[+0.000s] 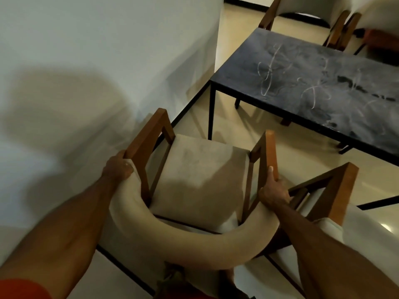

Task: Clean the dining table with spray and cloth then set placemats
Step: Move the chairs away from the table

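Observation:
A beige armchair [200, 169] with wooden arms stands in front of me, close to the wall. My left hand [117, 168] grips the rear of its left arm where the padded backrest begins. My right hand [273, 192] grips the rear of its right wooden arm, thumb up along the wood. The dark dining table [313, 87] stands beyond the chair at the upper right, its top smeared with pale streaks. No spray bottle, cloth or placemat is in sight.
A white wall [86, 61] runs along the left, right beside the chair. A second matching chair [336, 190] stands touching on the right. More chairs [306, 11] sit at the table's far side. The floor [287, 160] is pale tile with dark lines.

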